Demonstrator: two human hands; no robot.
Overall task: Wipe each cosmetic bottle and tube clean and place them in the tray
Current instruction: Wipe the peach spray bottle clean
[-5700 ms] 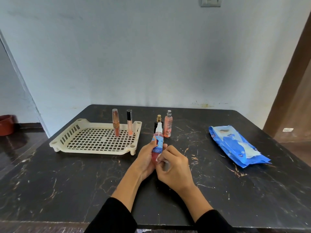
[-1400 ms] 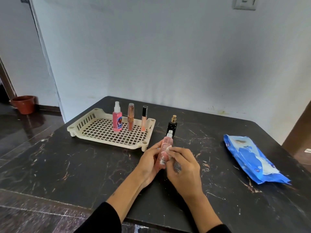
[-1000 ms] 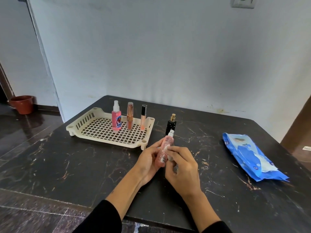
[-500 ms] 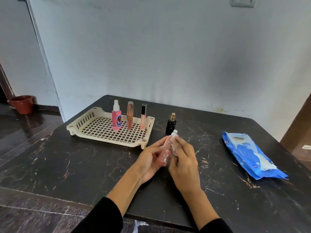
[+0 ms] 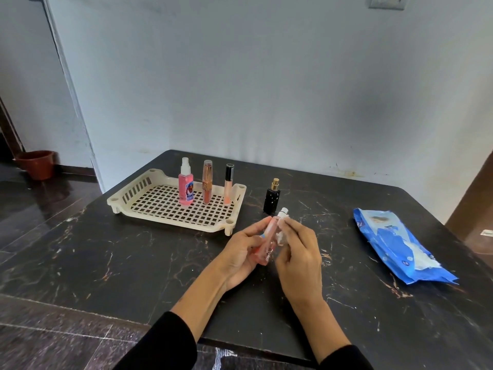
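Bottle (image 5: 269, 240) now tilted, cap up-right.

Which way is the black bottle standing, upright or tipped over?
Upright. The black bottle stands on its base on the table, gold top pointing up, outside the tray.

Even, soft daylight; wide-angle view, mostly sharp.

Light is diffuse and cool, no hard source visible. The wall (image 5: 266, 76) reads pale blue-grey with a darker smudge of shade toward its right side. The black table (image 5: 133, 263) shows a dull sheen, no strong glare; the floor (image 5: 40, 209) at left reflects light glossily. Shadows under the tray (image 5: 128, 198) and the hands are faint. Straight lines bow near the frame edges, notably the door frame (image 5: 72, 89) at left. Slight softness on the left hand (image 5: 242, 252) and right hand (image 5: 298, 252); corners are darker.
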